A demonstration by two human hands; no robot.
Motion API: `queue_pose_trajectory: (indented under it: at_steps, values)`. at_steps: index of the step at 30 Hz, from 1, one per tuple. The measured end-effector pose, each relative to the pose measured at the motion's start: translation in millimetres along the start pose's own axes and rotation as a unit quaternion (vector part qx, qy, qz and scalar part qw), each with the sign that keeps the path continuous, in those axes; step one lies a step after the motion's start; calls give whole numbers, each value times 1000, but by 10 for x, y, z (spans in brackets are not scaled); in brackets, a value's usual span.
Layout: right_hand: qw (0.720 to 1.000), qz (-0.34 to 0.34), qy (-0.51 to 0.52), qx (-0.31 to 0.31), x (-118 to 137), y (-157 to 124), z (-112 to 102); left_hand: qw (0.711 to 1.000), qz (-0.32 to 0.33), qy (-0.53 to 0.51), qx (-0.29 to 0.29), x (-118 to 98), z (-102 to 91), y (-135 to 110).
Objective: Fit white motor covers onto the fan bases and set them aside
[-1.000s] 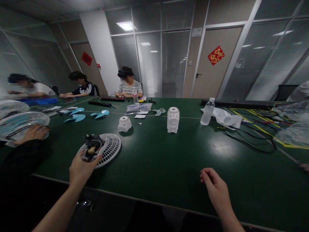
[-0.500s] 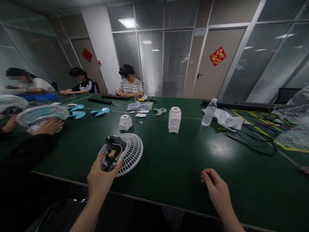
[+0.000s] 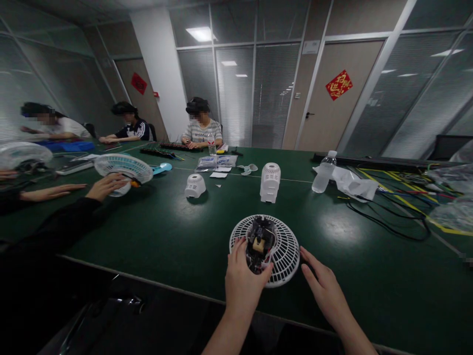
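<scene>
My left hand (image 3: 244, 273) is wrapped round the dark motor (image 3: 259, 241) mounted at the middle of a white fan grille (image 3: 287, 254). The grille is round and slotted, and it is low over the green table in front of me. At its right rim is my right hand (image 3: 323, 281), fingers apart and thumb spread; whether the fingertips touch the rim I cannot tell. Beyond the grille stand two white vented plastic housings, a taller housing (image 3: 270, 182) and a smaller housing (image 3: 194, 186) to its left.
A water bottle (image 3: 324, 172) stands at the right beside crumpled white plastic (image 3: 354, 183) and black cables (image 3: 388, 224). To the left, a co-worker's hand (image 3: 107, 186) touches another fan grille (image 3: 125, 165). Small fan blades (image 3: 248, 169) and bagged parts (image 3: 216, 162) lie farther back on the table.
My left hand has carried the motor and grille to the right, in front of me. My right hand has opened and come to the grille's rim. The co-worker's grille has also shifted right.
</scene>
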State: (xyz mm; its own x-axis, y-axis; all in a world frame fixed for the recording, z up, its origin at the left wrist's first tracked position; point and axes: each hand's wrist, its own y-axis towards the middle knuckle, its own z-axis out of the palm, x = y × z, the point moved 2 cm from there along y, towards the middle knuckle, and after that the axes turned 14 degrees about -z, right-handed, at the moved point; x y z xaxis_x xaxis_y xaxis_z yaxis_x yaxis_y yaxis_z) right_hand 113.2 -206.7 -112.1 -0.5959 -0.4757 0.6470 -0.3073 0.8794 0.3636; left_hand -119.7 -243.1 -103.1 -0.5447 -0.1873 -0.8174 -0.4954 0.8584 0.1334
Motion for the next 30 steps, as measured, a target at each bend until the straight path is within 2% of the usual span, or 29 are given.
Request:
queue_pose_trajectory:
  at_steps: [4,7,10,14,17,20,22,24,27,30]
  values:
    - [998,8,-65,13,-14,8,3,1000,9,-4,4,-62,156,-71]
    - [993,16,-112,22,3,19,24,1000,24,-8,6,-70,190,-119]
    - [987,14,-155,28,36,33,51,999,26,22,37,-66,192,-192]
    - [982,22,-187,27,61,36,69,993,38,67,85,-55,94,-263]
    - [979,38,-199,27,56,23,69,987,75,74,117,-54,-108,-152]
    - [979,45,-197,34,48,13,67,983,97,92,124,-90,-360,222]
    - [979,47,-191,42,49,13,61,985,96,109,89,-175,-481,615]
    - [980,52,-187,45,55,17,49,987,108,109,57,-332,-496,1059]
    - [982,61,-175,42,72,24,22,989,105,63,85,-646,-270,1673]
    - [985,69,-157,28,87,34,-8,988,107,47,105,-958,139,2071]
